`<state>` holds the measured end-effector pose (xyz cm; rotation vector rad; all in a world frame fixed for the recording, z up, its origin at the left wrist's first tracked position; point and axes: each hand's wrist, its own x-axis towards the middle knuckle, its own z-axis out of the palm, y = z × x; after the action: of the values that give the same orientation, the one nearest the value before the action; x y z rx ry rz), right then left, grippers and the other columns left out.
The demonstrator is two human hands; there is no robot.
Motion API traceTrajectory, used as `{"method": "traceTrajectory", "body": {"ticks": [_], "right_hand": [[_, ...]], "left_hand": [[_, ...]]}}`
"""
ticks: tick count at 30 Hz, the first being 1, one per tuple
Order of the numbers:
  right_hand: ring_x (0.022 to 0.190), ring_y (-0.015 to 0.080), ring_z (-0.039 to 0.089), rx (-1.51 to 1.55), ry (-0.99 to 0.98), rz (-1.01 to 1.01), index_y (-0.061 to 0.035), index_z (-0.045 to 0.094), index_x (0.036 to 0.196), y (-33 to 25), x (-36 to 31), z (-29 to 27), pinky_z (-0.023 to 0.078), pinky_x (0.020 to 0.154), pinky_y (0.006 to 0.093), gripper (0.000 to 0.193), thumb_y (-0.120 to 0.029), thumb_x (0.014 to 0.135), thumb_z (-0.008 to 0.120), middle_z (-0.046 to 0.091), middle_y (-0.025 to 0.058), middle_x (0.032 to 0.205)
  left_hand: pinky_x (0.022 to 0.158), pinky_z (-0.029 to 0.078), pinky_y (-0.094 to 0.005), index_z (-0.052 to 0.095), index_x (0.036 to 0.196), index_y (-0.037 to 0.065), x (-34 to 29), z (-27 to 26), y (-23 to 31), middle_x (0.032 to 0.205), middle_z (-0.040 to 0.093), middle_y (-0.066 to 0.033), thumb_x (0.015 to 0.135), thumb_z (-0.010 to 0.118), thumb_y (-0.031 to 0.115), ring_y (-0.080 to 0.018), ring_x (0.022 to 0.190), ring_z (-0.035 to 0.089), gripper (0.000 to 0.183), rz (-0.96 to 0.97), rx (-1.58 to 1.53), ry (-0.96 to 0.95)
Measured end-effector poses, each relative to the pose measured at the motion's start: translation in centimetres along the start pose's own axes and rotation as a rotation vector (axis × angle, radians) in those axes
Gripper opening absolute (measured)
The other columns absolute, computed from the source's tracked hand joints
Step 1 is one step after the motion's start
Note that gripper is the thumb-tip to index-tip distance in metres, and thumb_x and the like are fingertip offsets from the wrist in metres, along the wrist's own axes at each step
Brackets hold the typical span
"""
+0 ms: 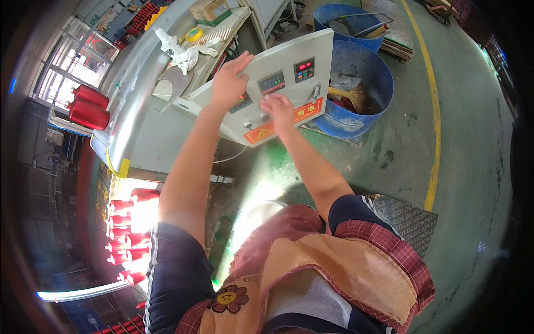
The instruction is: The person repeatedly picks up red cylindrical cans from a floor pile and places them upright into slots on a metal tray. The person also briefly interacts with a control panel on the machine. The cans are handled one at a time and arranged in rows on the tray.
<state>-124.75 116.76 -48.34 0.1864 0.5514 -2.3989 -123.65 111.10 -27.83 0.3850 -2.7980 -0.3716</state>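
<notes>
A light grey control panel [320, 49] leans at the edge of the workbench, with several small digital controllers and an orange warning label [261, 133] on its face. My left hand [229, 82] lies over the panel's upper edge, fingers stretched out, above the left controller [241, 102]. Just below the middle controller [272, 83], my right hand [278, 110] touches the face with its fingers drawn together; anything between them is hidden. Red digits glow on the right controller [304, 70]. A metal latch [316, 91] and a round knob [247, 124] also show.
White gloves [182, 53], yellow tape [193, 34] and a cardboard box [210, 11] lie on the workbench [161, 125]. Beyond the panel stand blue drums [384, 83], one holding a broom [356, 99]. Red cylinders [89, 114] are at the left. A yellow line [434, 150] crosses the floor.
</notes>
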Motion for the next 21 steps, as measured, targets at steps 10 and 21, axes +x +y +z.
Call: {"method": "traceTrajectory", "body": {"ticks": [10, 21], "right_hand": [[0.086, 0.0190, 0.068, -0.191, -0.139, 0.225, 0.0000, 0.056, 0.110, 4.5, -4.8, -0.1, 0.055, 0.071, 0.0283, 0.029, -0.012, 0.088, 0.070, 0.067, 0.0109, 0.095], [0.080, 0.0191, 0.070, -0.396, -0.097, 0.312, -0.0018, 0.060, 0.103, 8.4, -7.3, -6.6, 0.057, 0.065, 0.0297, 0.023, -0.020, 0.090, 0.066, 0.070, 0.0110, 0.096]], "left_hand": [[0.108, 0.038, -0.0349, 0.064, 0.123, 0.008, -6.4, -3.6, -0.7, 0.133, 0.060, -0.0073, 0.083, 0.054, -0.004, -0.0250, 0.127, 0.051, 0.042, 0.127, 0.000, 0.184], [0.078, 0.053, -0.0271, 0.070, 0.109, -0.002, -40.3, 1.3, -7.4, 0.096, 0.071, -0.0063, 0.089, 0.059, 0.003, -0.0111, 0.084, 0.064, 0.023, -1.031, -0.568, -0.115]]}}
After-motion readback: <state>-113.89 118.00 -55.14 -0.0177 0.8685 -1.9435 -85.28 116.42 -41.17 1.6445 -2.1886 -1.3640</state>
